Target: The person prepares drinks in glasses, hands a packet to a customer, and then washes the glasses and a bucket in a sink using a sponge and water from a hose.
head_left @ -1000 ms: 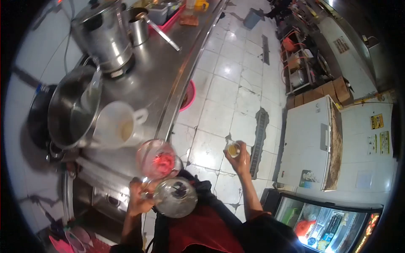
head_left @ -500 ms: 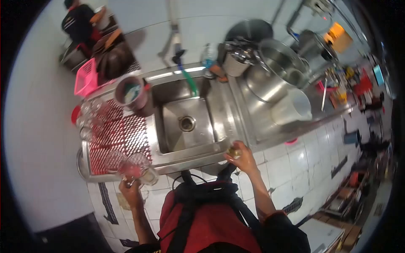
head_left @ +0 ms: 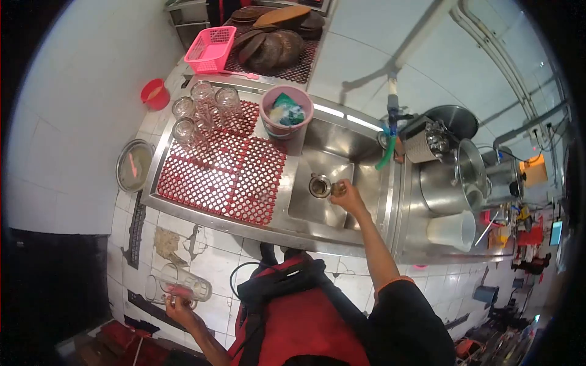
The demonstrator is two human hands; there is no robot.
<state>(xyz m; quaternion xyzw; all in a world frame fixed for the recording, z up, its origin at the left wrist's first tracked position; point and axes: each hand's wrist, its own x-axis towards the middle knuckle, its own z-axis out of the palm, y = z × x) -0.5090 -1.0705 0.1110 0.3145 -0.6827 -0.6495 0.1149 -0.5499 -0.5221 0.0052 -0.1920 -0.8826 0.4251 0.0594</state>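
Observation:
My left hand (head_left: 179, 307) is closed on glass mugs (head_left: 189, 284) at the lower left, over the floor; something pink shows in one of them. Over the steel sink (head_left: 317, 213), my right hand (head_left: 348, 196) grips a small glass (head_left: 336, 190) near the drain. Left of the basin lies a red perforated mat (head_left: 226, 177), with several upturned glasses (head_left: 201, 110) at its back. A pink bucket (head_left: 285, 129) holding a green cloth and suds stands at the basin's back left.
A green hose (head_left: 384, 157) hangs at the basin's back right. Large pots (head_left: 430, 183) and a white jug (head_left: 448, 230) stand right of the sink. A pink basket (head_left: 210, 52) sits behind the glasses. A round basin (head_left: 135, 166) and red bucket (head_left: 155, 94) are at the left.
The view has swung from the counter and aisle to the sink. My left hand has moved down and left with the mugs. My right hand has come over the basin with the small glass.

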